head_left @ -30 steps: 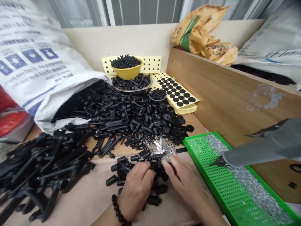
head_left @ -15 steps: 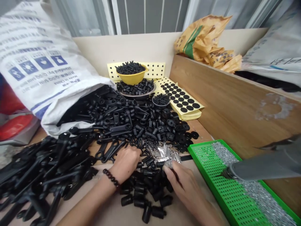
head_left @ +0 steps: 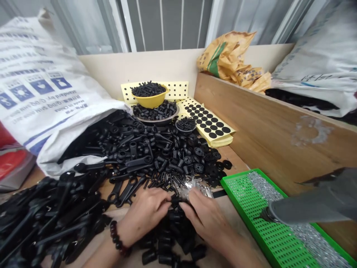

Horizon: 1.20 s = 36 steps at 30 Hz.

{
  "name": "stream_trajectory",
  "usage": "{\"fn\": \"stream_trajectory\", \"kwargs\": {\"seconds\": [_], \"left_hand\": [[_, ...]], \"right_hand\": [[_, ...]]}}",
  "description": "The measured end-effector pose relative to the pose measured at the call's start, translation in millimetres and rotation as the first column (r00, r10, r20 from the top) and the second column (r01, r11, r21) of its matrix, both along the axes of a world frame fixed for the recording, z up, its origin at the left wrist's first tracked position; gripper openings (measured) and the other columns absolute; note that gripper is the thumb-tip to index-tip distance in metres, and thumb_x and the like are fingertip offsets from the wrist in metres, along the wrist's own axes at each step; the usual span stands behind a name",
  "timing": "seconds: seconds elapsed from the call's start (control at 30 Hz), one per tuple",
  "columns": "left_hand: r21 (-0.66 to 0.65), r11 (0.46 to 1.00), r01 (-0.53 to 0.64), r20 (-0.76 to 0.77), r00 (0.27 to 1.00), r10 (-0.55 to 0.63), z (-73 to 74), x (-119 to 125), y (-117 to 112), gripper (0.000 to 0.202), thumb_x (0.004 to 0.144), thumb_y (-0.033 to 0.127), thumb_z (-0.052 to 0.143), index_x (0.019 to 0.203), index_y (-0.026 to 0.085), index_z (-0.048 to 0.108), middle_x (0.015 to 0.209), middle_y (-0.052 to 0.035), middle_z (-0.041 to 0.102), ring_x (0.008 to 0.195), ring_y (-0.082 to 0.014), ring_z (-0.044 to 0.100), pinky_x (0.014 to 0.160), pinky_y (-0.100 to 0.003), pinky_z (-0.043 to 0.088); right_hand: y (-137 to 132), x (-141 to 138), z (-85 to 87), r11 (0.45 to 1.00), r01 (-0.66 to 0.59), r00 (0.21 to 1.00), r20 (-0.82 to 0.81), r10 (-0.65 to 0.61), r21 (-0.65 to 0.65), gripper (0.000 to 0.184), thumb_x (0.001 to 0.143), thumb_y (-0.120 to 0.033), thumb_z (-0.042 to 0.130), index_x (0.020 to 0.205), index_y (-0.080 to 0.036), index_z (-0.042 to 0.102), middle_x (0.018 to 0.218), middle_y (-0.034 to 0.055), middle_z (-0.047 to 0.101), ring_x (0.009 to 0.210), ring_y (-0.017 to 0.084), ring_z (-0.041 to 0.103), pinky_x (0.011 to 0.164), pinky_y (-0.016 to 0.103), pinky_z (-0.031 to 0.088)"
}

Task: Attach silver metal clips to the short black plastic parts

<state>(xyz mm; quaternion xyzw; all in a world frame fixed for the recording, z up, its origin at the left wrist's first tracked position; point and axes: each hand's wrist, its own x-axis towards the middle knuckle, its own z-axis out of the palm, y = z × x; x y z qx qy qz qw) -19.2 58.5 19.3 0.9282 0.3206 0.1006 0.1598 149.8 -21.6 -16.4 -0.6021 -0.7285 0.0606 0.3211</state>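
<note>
My right hand [head_left: 205, 214] is closed around the right end of a small black cylindrical part [head_left: 175, 200], with thumb and fingers pressed on it. At the part's left end, my left hand [head_left: 149, 212], with a beaded bracelet on the wrist, is pinched shut. Whatever sits between those left fingertips is too small to make out. Short black cylinders [head_left: 166, 245] lie loose on the surface below both hands. Just beyond the fingers are small springs and screws [head_left: 167, 181] and shiny metal strips [head_left: 192, 182], partly covered by my right hand.
Black crank-like handles [head_left: 134, 160] spill from a white sack [head_left: 69, 108]; more handles [head_left: 50, 219] lie left. Behind are a yellow bowl [head_left: 150, 99] and black-dot sticker sheets [head_left: 209, 121]. A powered screwdriver [head_left: 306, 208] overhangs a green tray [head_left: 237, 191] of small metal pieces.
My left hand has come out of the spring and screw pile toward my right hand. The two now meet at the black cylindrical part. The view has shifted slightly.
</note>
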Motion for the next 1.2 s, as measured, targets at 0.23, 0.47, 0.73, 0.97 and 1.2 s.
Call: {"fn": "stream_trajectory", "kwargs": {"seconds": [0.23, 0.47, 0.73, 0.97, 1.2], "left_hand": [[-0.062, 0.994, -0.096, 0.092, 0.991, 0.101, -0.2, 3, 6, 0.010, 0.082, 0.019, 0.053, 0.088, 0.021, 0.061, 0.075, 0.0014, 0.065, 0.068, -0.0139, 0.061, 0.064, -0.022, 0.046], [0.244, 0.938, -0.248, -0.216, 0.929, 0.301, -13.2, 21, 50, 0.019, 0.085, 0.009, 0.042, 0.088, 0.016, 0.060, 0.086, -0.0072, 0.062, 0.080, -0.0216, 0.061, 0.068, -0.030, 0.047], [0.279, 0.938, -0.207, -0.291, 0.912, 0.288, -13.6, 50, 50, 0.023, 0.079, -0.004, 0.041, 0.085, 0.012, 0.057, 0.087, -0.0139, 0.061, 0.086, -0.0273, 0.057, 0.067, -0.034, 0.047], [0.153, 0.943, -0.295, -0.203, 0.925, 0.322, -7.1, 50, 60, 0.028, 0.076, -0.005, 0.041, 0.089, 0.014, 0.057, 0.084, -0.0112, 0.064, 0.086, -0.0248, 0.060, 0.071, -0.035, 0.047], [-0.243, 0.913, -0.326, 0.078, 0.932, 0.354, 8.8, 25, 53, 0.028, 0.087, 0.021, 0.040, 0.110, 0.015, 0.053, 0.073, -0.0032, 0.065, 0.064, -0.0155, 0.063, 0.061, -0.025, 0.050]], "right_hand": [[-1, 3, -7.6, 0.999, -0.005, 0.994, -0.109, 0.010, 0.040, 0.024, 0.093, -0.022, 0.030, 0.071, -0.022, 0.039, 0.066, -0.0008, 0.051, 0.058, 0.014, 0.050, 0.054, 0.025, 0.037], [3, 6, -16.3, 0.994, 0.068, 0.978, -0.202, -0.050, 0.085, 0.021, 0.092, -0.022, 0.034, 0.072, -0.022, 0.038, 0.065, -0.0020, 0.051, 0.056, 0.013, 0.051, 0.054, 0.025, 0.038], [5, 6, -14.4, 0.997, 0.047, 0.973, -0.229, -0.034, 0.056, 0.021, 0.091, -0.021, 0.035, 0.071, -0.021, 0.042, 0.064, -0.0016, 0.052, 0.056, 0.013, 0.051, 0.055, 0.024, 0.040], [4, 8, -14.2, 0.999, 0.038, 0.963, -0.268, -0.035, 0.005, 0.019, 0.091, -0.021, 0.035, 0.074, -0.021, 0.045, 0.068, -0.0006, 0.054, 0.061, 0.014, 0.053, 0.059, 0.024, 0.042], [2, 9, -6.7, 0.995, 0.083, 0.948, -0.311, -0.064, 0.050, 0.019, 0.090, -0.020, 0.035, 0.074, -0.022, 0.043, 0.067, -0.0005, 0.053, 0.060, 0.013, 0.051, 0.057, 0.024, 0.041]]}}
